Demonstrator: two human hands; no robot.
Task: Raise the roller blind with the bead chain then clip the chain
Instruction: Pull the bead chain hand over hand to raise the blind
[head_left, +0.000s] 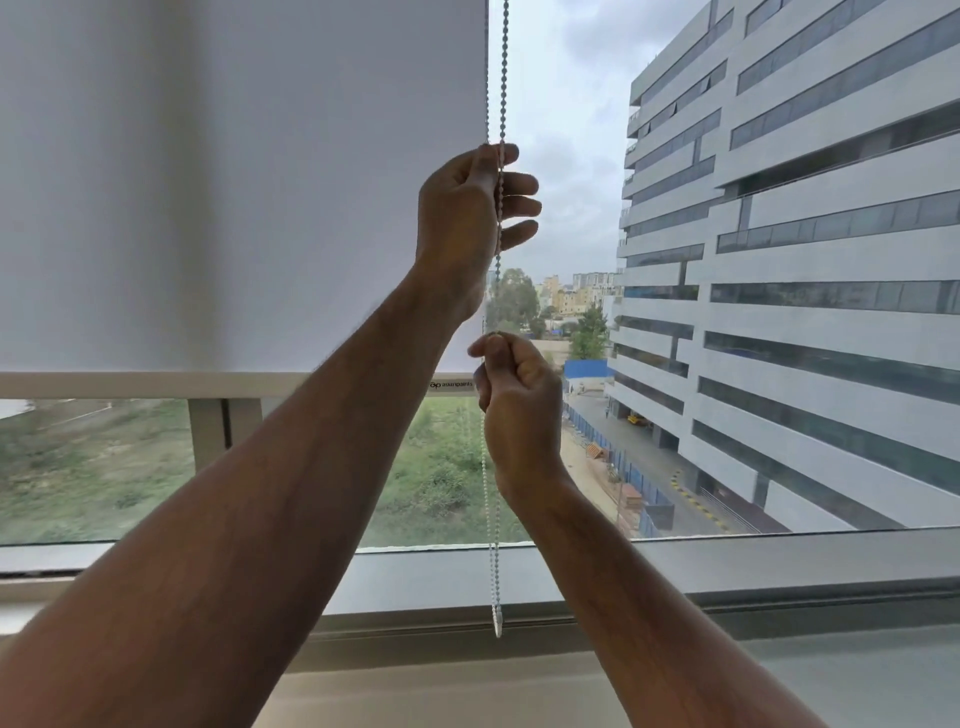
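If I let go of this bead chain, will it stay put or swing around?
Probably limp: the bead chain hangs straight only under its own pull. The loop end dangles free above the sill, so it would likely sway. Beads should give the hands grip.

The bead chain (503, 78) runs off the top edge — its strand hidden inside the right hand (514, 400).

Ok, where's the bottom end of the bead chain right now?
In the head view, the bead chain's loop end hangs centre-frame below the right hand, in front of the window sill.
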